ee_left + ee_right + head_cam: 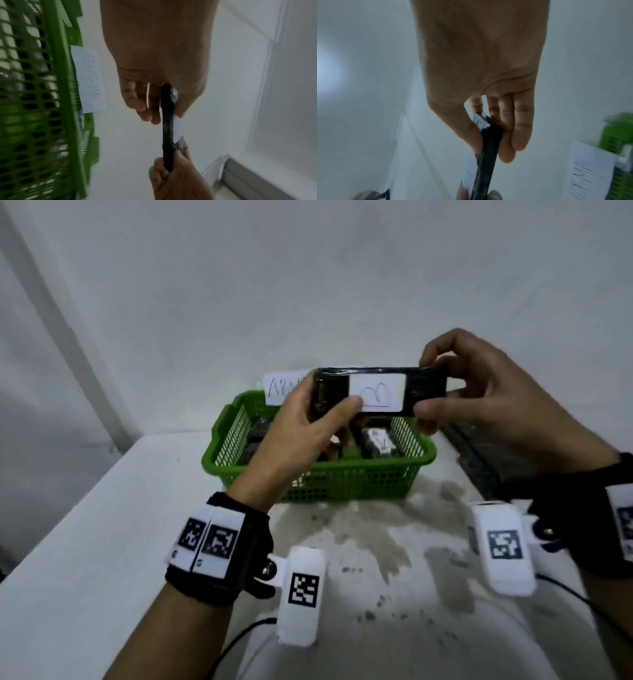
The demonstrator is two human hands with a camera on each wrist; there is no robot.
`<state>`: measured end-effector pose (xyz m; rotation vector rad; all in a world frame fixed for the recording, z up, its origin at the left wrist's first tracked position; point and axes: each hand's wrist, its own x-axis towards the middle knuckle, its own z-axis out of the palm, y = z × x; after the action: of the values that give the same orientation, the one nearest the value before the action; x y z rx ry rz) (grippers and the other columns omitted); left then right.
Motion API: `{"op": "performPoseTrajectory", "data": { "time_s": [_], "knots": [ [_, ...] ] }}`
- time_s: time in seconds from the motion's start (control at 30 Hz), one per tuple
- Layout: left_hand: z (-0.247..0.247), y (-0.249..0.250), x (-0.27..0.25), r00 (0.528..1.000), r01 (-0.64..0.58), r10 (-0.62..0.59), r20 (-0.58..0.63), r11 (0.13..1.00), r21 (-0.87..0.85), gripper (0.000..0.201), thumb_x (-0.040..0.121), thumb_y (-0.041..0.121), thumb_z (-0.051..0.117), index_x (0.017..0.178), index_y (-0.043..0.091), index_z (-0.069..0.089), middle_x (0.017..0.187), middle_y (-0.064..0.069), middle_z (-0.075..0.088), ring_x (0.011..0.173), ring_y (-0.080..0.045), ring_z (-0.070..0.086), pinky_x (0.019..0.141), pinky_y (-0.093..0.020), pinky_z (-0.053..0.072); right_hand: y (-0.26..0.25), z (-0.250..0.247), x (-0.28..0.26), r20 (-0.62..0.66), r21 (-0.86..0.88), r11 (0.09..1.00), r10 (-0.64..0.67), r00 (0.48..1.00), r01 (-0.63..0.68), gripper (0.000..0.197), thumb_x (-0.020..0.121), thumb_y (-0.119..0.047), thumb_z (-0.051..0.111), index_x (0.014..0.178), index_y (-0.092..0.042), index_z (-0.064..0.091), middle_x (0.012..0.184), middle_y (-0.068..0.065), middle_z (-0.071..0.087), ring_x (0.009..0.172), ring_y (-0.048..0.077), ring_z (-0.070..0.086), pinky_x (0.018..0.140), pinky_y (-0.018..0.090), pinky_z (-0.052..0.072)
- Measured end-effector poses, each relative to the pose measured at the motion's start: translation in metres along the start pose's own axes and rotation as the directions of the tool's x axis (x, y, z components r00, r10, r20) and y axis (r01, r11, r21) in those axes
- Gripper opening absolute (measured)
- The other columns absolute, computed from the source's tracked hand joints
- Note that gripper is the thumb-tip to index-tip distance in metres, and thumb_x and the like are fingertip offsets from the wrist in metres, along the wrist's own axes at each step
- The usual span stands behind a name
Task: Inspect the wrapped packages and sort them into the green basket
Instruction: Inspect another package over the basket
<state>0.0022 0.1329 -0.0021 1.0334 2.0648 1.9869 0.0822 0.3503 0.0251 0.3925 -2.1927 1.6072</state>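
A flat black wrapped package point(380, 392) with a white handwritten label is held up level above the green basket point(342, 481). My left hand point(318, 419) pinches its left end, thumb on the front beside the label. My right hand point(455, 385) pinches its right end. The left wrist view shows the package point(167, 128) edge-on between the fingers of both hands, with the basket point(51, 94) at the left. In the right wrist view the package point(489, 146) sits between thumb and fingers. Other wrapped packages point(376, 441) lie inside the basket.
A white paper tag point(282, 388) with handwriting is fixed to the basket's far rim. The basket stands on a white stained table point(376, 542) against a white wall. A dark ridged object point(476, 450) lies at the right, behind my right wrist.
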Motion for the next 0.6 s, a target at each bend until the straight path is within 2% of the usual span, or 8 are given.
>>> {"op": "performPoseTrajectory", "data": {
  "time_s": [0.1,0.2,0.27,0.37,0.43,0.5,0.6],
  "knots": [
    [-0.001,0.01,0.012,0.996,-0.062,0.059,-0.074,0.997,-0.046,0.028,0.098,0.021,0.062,0.124,0.011,0.057,0.094,-0.001,0.071,0.067,-0.015,0.061,0.053,-0.026,0.048,0.0,0.01,0.012,-0.132,0.055,0.998,-0.032,0.991,0.04,0.038,0.087,-0.003,0.074,0.116,-0.016,0.053,0.098,0.004,0.068,0.054,0.02,0.063,0.054,0.027,0.052],
    [-0.002,0.018,0.018,0.993,-0.09,0.088,-0.075,0.996,-0.025,0.024,0.097,0.023,0.064,0.119,0.014,0.06,0.091,0.001,0.072,0.068,-0.015,0.063,0.055,-0.025,0.047,0.0,0.016,0.019,-0.232,0.045,0.997,-0.043,0.972,0.055,0.025,0.083,-0.018,0.076,0.105,-0.018,0.063,0.094,0.005,0.07,0.049,0.02,0.057,0.051,0.024,0.047],
    [-0.001,0.019,0.018,0.991,-0.104,0.102,-0.088,0.995,-0.013,0.02,0.097,0.023,0.064,0.115,0.015,0.061,0.088,-0.001,0.072,0.066,-0.015,0.062,0.053,-0.024,0.046,0.0,0.018,0.02,-0.247,0.02,0.999,-0.044,0.968,0.051,0.018,0.085,-0.018,0.078,0.099,-0.017,0.066,0.09,0.008,0.07,0.048,0.019,0.055,0.05,0.023,0.046],
    [0.003,0.014,0.017,0.981,-0.124,0.132,-0.144,0.99,0.062,0.019,0.094,0.024,0.069,0.109,0.013,0.064,0.091,-0.009,0.072,0.062,-0.009,0.059,0.051,-0.019,0.044,0.003,0.022,0.015,-0.285,-0.002,1.0,-0.024,0.958,0.024,0.016,0.088,-0.012,0.078,0.098,-0.015,0.067,0.08,0.002,0.069,0.048,0.013,0.055,0.049,0.022,0.046],
    [0.007,0.01,0.017,0.964,-0.166,0.19,-0.188,0.977,0.135,0.021,0.091,0.028,0.072,0.106,0.015,0.065,0.091,-0.002,0.073,0.07,-0.009,0.065,0.057,-0.023,0.049,0.005,0.026,0.013,-0.315,-0.024,0.999,-0.032,0.949,0.026,0.014,0.088,-0.012,0.078,0.097,-0.015,0.067,0.078,-0.001,0.068,0.049,0.007,0.055,0.049,0.019,0.045],
    [0.009,0.007,0.017,0.955,-0.183,0.218,-0.2,0.967,0.179,0.02,0.091,0.03,0.071,0.103,0.016,0.064,0.093,-0.002,0.073,0.079,-0.015,0.07,0.062,-0.028,0.055,0.008,0.027,0.013,-0.328,-0.034,0.999,-0.048,0.943,0.039,0.015,0.088,-0.011,0.079,0.094,-0.017,0.066,0.078,-0.003,0.068,0.053,0.002,0.058,0.05,0.018,0.045],
    [0.005,0.011,0.015,0.966,-0.195,0.224,-0.131,0.959,0.206,0.021,0.094,0.029,0.07,0.103,0.014,0.058,0.083,0.008,0.066,0.065,-0.005,0.058,0.055,-0.018,0.045,0.005,0.024,0.013,-0.303,-0.077,0.993,-0.106,0.947,0.086,0.018,0.089,-0.009,0.077,0.096,-0.017,0.063,0.084,-0.002,0.068,0.065,0.002,0.062,0.057,0.018,0.049]
  ]
}}
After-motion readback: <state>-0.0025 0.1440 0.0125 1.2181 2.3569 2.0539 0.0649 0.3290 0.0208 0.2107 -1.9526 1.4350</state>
